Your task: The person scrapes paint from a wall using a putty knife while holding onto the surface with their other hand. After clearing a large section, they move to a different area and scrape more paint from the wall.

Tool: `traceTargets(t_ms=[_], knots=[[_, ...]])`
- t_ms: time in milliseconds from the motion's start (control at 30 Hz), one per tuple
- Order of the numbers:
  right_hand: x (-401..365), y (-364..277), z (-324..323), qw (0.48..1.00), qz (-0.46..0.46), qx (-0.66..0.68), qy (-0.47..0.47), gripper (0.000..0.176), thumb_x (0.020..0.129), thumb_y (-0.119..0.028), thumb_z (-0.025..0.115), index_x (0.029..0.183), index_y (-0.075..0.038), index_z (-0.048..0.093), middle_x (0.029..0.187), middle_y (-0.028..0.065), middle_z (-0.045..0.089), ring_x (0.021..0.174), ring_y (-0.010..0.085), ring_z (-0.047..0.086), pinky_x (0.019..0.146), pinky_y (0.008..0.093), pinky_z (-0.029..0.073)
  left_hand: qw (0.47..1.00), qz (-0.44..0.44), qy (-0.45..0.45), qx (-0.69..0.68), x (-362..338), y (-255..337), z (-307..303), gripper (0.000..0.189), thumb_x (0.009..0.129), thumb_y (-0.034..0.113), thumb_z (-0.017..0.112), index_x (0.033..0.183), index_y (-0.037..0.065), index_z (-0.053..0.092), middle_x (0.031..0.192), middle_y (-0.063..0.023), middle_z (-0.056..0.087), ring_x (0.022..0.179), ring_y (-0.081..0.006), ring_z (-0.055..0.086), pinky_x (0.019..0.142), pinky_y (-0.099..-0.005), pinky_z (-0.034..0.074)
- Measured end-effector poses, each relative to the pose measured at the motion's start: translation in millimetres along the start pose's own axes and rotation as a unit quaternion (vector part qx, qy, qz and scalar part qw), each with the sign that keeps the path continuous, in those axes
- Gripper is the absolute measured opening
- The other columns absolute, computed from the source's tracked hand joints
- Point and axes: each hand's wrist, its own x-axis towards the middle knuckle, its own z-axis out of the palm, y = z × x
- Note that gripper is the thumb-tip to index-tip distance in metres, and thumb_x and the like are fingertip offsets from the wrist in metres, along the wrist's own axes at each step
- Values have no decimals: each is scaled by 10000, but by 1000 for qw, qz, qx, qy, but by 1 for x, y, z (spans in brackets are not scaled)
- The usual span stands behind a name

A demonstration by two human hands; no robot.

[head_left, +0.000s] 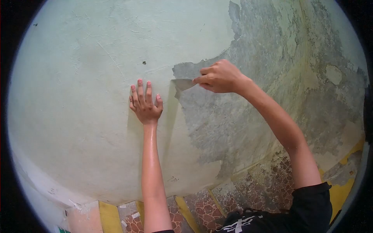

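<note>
My left hand [146,106] lies flat against the pale green painted wall [89,116], its fingers spread. To its right, my right hand [221,77] is closed around a scraper, most of whose handle the fingers hide. The scraper's thin, wide blade [183,83] points left and meets the ragged edge where paint gives way to bare grey plaster [217,120]. A small dark hole [144,62] marks the wall above my left hand.
Steps with reddish stone-pattern tiles [206,213] and yellow edges [110,217] run along the wall's foot. Paint flakes and pale debris [248,186] are scattered on them. At the right, the wall curves and is heavily peeled.
</note>
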Motion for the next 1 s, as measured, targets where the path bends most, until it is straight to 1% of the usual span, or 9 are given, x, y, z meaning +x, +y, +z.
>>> traceTargets(t_ms=[67, 200, 267, 367, 467, 667, 800, 867, 1000], knots=[[-8, 4, -12, 998, 65, -6, -8, 144, 868, -228, 687, 989, -273, 751, 751, -37, 671, 600, 183, 646, 513, 336, 497, 1000, 7, 5, 2, 0, -1, 0, 507, 892, 385, 486, 1377, 246, 532, 1516, -3, 435, 1419, -260, 345, 1094, -448, 275], [-9, -1, 0, 997, 74, -1, 4, 151, 865, -217, 689, 991, -269, 752, 754, -37, 674, 591, 185, 646, 504, 338, 490, 1000, -8, -10, 0, -1, 1, -2, 507, 885, 374, 497, 1375, 248, 534, 1520, -1, 431, 1417, -257, 347, 1095, -449, 275], [-9, 1, 3, 997, 65, 18, 32, 140, 859, -216, 694, 979, -259, 752, 751, -40, 674, 580, 186, 644, 492, 335, 486, 1000, -9, -8, -8, 1, 2, -3, 504, 881, 371, 504, 1369, 248, 537, 1518, 2, 433, 1417, -251, 348, 1098, -449, 270], [-18, 7, -8, 997, 79, -1, 7, 124, 863, -214, 691, 969, -247, 746, 755, -38, 675, 581, 180, 645, 482, 332, 479, 1000, -7, -1, -14, 1, 2, -2, 509, 883, 373, 505, 1376, 250, 531, 1518, 1, 432, 1420, -250, 344, 1102, -455, 266], [-9, 5, 3, 998, 44, 19, 39, 117, 867, -211, 688, 966, -245, 740, 743, -40, 665, 574, 174, 641, 480, 330, 476, 1000, -7, -1, -13, 0, 1, -1, 512, 888, 377, 502, 1383, 249, 522, 1522, 1, 426, 1424, -250, 338, 1102, -460, 265], [-20, 6, -3, 999, 40, -20, 8, 119, 855, -220, 700, 965, -249, 737, 729, -34, 641, 583, 165, 640, 486, 321, 479, 1000, -5, -9, -7, 0, 1, -2, 512, 897, 390, 489, 1387, 244, 515, 1523, 5, 424, 1424, -245, 335, 1100, -458, 267], [-11, 6, -3, 998, 42, -31, 23, 112, 866, -219, 694, 960, -250, 745, 723, -26, 638, 589, 158, 641, 496, 317, 484, 1000, -2, -9, 3, 0, 2, -1, 513, 895, 386, 495, 1385, 239, 517, 1522, -3, 425, 1427, -253, 332, 1102, -458, 262], [-6, 4, -1, 1000, -9, -9, 19, 114, 870, -212, 691, 955, -255, 754, 710, -22, 640, 589, 155, 640, 499, 320, 488, 1000, -2, -10, 0, 2, 2, -3, 513, 889, 385, 502, 1380, 236, 521, 1523, -10, 424, 1428, -257, 331, 1106, -459, 254], [-4, 10, -5, 1000, 15, -7, -11, 125, 867, -213, 695, 963, -260, 759, 710, -21, 646, 594, 157, 642, 503, 326, 491, 1000, -3, -1, -11, 2, 1, 0, 520, 882, 385, 513, 1381, 239, 520, 1523, -12, 425, 1425, -257, 335, 1110, -457, 248]])
